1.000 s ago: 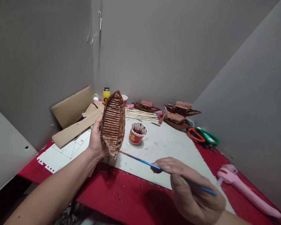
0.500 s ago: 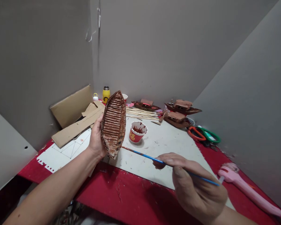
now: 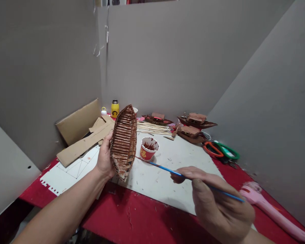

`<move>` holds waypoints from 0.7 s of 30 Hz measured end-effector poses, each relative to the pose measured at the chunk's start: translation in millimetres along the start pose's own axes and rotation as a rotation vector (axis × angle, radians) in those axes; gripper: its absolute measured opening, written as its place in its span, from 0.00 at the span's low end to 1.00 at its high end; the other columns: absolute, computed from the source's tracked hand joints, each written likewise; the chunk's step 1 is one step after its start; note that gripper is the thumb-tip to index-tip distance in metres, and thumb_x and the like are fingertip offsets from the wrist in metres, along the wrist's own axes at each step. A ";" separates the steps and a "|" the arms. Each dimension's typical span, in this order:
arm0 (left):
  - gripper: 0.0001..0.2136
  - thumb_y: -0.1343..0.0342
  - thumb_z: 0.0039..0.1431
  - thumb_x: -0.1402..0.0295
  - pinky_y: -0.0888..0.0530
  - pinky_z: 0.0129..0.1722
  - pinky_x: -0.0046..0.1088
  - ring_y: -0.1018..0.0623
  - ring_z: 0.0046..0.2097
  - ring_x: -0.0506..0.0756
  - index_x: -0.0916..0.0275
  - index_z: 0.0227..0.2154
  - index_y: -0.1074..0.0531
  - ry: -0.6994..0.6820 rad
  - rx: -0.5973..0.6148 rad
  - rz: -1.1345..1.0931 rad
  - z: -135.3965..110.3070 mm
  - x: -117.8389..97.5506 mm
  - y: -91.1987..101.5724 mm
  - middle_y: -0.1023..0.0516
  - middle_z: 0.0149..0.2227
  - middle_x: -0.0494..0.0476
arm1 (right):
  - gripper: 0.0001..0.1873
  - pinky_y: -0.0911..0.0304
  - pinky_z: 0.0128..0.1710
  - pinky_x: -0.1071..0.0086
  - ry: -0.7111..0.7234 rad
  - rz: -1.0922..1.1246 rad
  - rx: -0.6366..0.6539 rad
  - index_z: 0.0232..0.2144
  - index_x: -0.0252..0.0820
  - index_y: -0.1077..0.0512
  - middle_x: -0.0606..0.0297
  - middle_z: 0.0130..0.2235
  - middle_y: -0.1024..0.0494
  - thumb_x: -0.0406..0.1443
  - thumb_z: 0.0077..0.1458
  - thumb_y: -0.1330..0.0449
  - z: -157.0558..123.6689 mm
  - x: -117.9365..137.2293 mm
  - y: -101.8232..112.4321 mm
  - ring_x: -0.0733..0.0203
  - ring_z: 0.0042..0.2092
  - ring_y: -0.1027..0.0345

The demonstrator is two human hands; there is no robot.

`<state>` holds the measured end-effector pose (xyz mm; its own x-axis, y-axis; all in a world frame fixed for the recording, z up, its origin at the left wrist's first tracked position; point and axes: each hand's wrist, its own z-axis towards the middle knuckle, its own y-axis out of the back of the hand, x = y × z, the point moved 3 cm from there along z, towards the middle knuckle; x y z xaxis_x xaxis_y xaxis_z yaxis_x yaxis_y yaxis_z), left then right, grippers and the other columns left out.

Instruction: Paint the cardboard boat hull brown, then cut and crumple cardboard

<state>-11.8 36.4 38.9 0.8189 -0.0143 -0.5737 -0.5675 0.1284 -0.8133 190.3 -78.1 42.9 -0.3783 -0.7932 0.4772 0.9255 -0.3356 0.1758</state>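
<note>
A small model boat (image 3: pixel 124 142) made of corrugated cardboard, its ribbed inside coated brown, is held up nearly on end by my left hand (image 3: pixel 105 157), whose fingers go behind the hull. My right hand (image 3: pixel 218 203) pinches a blue paintbrush (image 3: pixel 165 168) between thumb and fingers. The brush's brown tip is close to the boat's lower right edge; whether it touches I cannot tell. Just behind the brush stands a red and white paper cup (image 3: pixel 148 149) with dark brown paint inside and smears on its wall.
Three finished-looking brown model boats (image 3: pixel 197 120) sit at the back right. Thin wooden sticks (image 3: pixel 152 127) lie behind the cup, cardboard pieces (image 3: pixel 85 142) at left. Scissors (image 3: pixel 213 149) and a pink tool (image 3: pixel 277 211) are on the right. A yellow bottle (image 3: pixel 115 109) stands at the back.
The brush and my right hand have shifted slightly right, the tip drawing a little away from the boat's edge. My left hand still holds the boat. The whole view has tilted up a little.
</note>
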 end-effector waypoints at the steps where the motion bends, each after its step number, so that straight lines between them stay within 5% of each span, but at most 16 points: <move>1: 0.09 0.48 0.63 0.70 0.20 0.35 0.25 0.18 0.32 0.51 0.63 0.35 0.21 0.020 -0.013 0.006 -0.2 0.2 -0.2 0.16 0.32 0.52 | 0.11 0.23 0.31 0.65 -0.003 0.026 0.009 0.45 0.44 0.22 0.61 0.35 0.17 0.30 0.64 0.42 0.0 0.6 -0.5 0.58 0.33 0.21; 5: 0.12 0.50 0.64 0.68 0.19 0.30 0.32 0.17 0.30 0.56 0.65 0.39 0.22 0.171 -0.058 0.047 -2.8 0.1 -3.1 0.16 0.32 0.56 | 0.11 0.23 0.30 0.65 -0.015 0.061 0.009 0.45 0.44 0.22 0.61 0.36 0.17 0.29 0.64 0.42 -0.2 -4.5 -0.8 0.58 0.33 0.21; 11: 0.14 0.49 0.63 0.63 0.20 0.26 0.30 0.17 0.28 0.57 0.68 0.41 0.23 0.432 -0.054 0.065 -8.8 -0.9 -3.5 0.16 0.31 0.63 | 0.09 0.23 0.32 0.66 -0.120 0.072 -0.220 0.42 0.46 0.20 0.64 0.35 0.17 0.31 0.64 0.39 6.8 -24.7 11.7 0.60 0.33 0.20; 21: 0.19 0.46 0.60 0.55 0.22 0.20 0.29 0.18 0.27 0.59 0.69 0.36 0.21 0.721 0.301 0.059 -10.4 10.2 10.9 0.16 0.31 0.67 | 0.08 0.24 0.30 0.64 -0.106 0.164 -0.208 0.42 0.46 0.20 0.63 0.35 0.17 0.32 0.64 0.39 15.8 -23.3 16.2 0.60 0.32 0.21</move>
<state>-10.5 27.4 23.2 0.4722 -0.6263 -0.6203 -0.4765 0.4107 -0.7774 214.5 -57.0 48.3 -0.2098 -0.7912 0.5744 0.9458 -0.3132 -0.0861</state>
